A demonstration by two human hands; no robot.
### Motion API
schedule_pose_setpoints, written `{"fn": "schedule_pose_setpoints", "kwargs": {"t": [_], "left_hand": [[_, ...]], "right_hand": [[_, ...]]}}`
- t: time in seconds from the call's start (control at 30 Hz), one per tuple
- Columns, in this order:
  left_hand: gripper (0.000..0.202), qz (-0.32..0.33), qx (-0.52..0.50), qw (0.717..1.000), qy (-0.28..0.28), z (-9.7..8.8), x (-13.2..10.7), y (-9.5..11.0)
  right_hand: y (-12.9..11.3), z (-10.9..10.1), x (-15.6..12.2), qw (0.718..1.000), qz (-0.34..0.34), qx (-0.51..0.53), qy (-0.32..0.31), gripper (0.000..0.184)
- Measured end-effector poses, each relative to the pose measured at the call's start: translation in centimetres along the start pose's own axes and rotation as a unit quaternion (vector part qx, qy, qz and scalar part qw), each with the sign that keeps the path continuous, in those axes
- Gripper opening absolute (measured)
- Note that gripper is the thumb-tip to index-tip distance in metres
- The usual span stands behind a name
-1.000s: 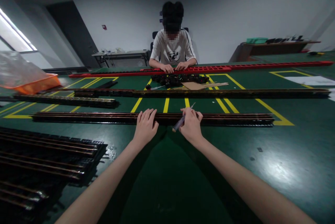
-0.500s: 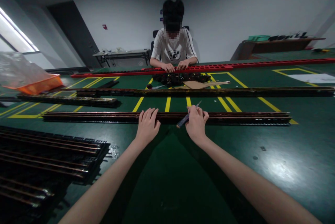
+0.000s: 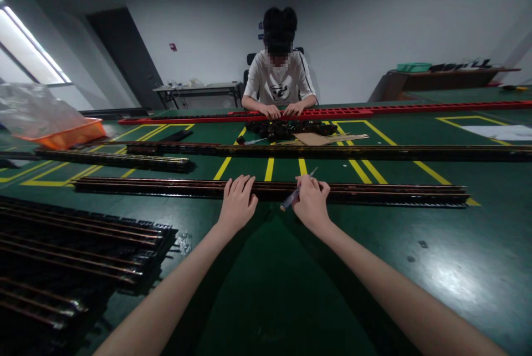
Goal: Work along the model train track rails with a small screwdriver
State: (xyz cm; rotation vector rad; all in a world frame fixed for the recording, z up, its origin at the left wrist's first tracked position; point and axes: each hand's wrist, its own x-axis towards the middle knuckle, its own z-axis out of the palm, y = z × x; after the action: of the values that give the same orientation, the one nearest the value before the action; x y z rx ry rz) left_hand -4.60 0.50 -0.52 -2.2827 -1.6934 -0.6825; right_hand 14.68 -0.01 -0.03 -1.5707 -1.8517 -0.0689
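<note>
A white wall (image 3: pixel 374 23) closes off the room, and before it spreads my green table (image 3: pixel 266 289), marked with yellow tape. One black rail (image 3: pixel 274 191) with copper-coloured strips runs crosswise beneath both my hands. My left hand (image 3: pixel 238 203) rests over it, fingers loosely spread, not clenched; how hard they press, I can't tell. My right hand (image 3: pixel 311 203), at the same rail, is curled around a screwdriver (image 3: pixel 290 199), its clear handle poking out toward my left hand and its thin tip pointing away from me.

As I judge it, I'm at the steadying stage, tool ready; no screw or tip contact shows. Working the tip would call for a firm left hand and a turn of my right wrist.

Counting: one screwdriver in my grasp, one rail under my hands. Near, to the left of my left hand, a stack of black rails (image 3: pixel 83 250) holds at least three. Beyond my left hand lies one shorter rail (image 3: pixel 116 159); beyond both hands, a long dark run of rail (image 3: pixel 332 151), one piece or several, I can't say. Past that are one piece of cardboard (image 3: pixel 313 139), a heap of black parts (image 3: pixel 278 130) too tangled to count, one red frame (image 3: pixel 344 113) and one co-worker (image 3: pixel 279 81), both hands on it. One orange basket (image 3: pixel 78 133) sits far to my left.
</note>
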Motion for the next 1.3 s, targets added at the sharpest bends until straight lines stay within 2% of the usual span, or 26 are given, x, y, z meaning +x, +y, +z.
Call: {"fn": "schedule_pose_setpoints", "kwargs": {"t": [0.17, 0.3, 0.37, 0.47, 0.6, 0.83, 1.1, 1.17, 1.3], "left_hand": [[0.044, -0.002, -0.005, 1.0, 0.008, -0.2, 0.0, 0.1], [0.044, 0.002, -0.002, 1.0, 0.007, -0.1, 0.0, 0.0], [0.043, 0.004, -0.001, 1.0, 0.007, -0.1, 0.0, 0.0], [0.043, 0.004, -0.001, 1.0, 0.003, 0.0, 0.0, 0.0], [0.043, 0.002, -0.001, 1.0, -0.012, -0.1, 0.0, 0.0], [0.044, 0.001, -0.001, 1.0, 0.008, 0.0, 0.0, 0.0], [0.044, 0.004, -0.003, 1.0, -0.003, -0.1, 0.0, -0.1], [0.044, 0.004, -0.002, 1.0, -0.004, -0.1, 0.0, 0.0], [0.043, 0.005, 0.001, 1.0, -0.003, -0.1, 0.0, 0.0]], "right_hand": [[-0.7, 0.0, -0.1, 0.999, 0.014, -0.015, 0.044, 0.037], [-0.2, -0.3, -0.5, 0.996, 0.029, 0.001, 0.089, 0.041], [0.2, -0.5, -0.7, 0.997, 0.004, 0.017, 0.075, 0.041], [0.5, -0.7, -0.8, 0.998, -0.031, 0.049, 0.019, 0.036], [0.1, -0.8, -0.5, 0.999, -0.008, 0.046, -0.023, 0.032], [-0.7, -0.7, -0.3, 1.0, -0.005, -0.014, -0.014, 0.031], [-0.3, -1.2, -0.8, 0.997, 0.003, -0.04, 0.071, 0.042], [-0.2, -1.4, -1.0, 0.997, -0.022, -0.028, 0.062, 0.039], [-0.4, -1.4, -1.0, 0.997, -0.075, 0.017, 0.002, 0.03]]}}
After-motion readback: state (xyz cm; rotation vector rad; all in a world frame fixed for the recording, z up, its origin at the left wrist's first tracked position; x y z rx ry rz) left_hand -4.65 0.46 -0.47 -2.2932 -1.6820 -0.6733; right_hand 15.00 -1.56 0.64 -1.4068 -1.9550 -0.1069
